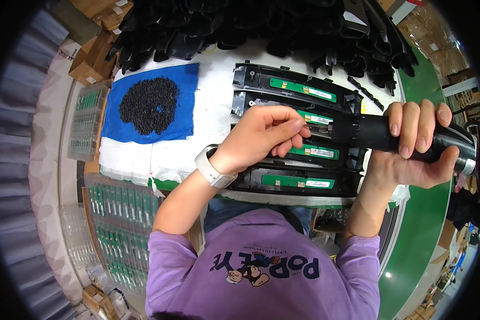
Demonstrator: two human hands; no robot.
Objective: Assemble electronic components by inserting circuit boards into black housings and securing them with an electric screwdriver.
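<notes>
My right hand (pixel 418 141) is wrapped around a black electric screwdriver (pixel 370 130), held level with its tip toward the left. Close to that tip, my left hand (pixel 269 130) pinches thumb and fingers together; whatever they hold is too small to make out. Beneath both hands, several long black plastic housings (pixel 245 74) lie in a stack of rows on the white-covered table (pixel 213 74). Each shows a green circuit board (pixel 304 89) with a white label. My left hand hides part of the middle rows.
To the left, a blue cloth (pixel 186 80) bears a heap of small black screws (pixel 149 104). Many black plastic parts (pixel 224 26) are piled along the far side. Clear trays of green boards (pixel 120 205) stand at the lower left. A green surface (pixel 418 224) runs along the right.
</notes>
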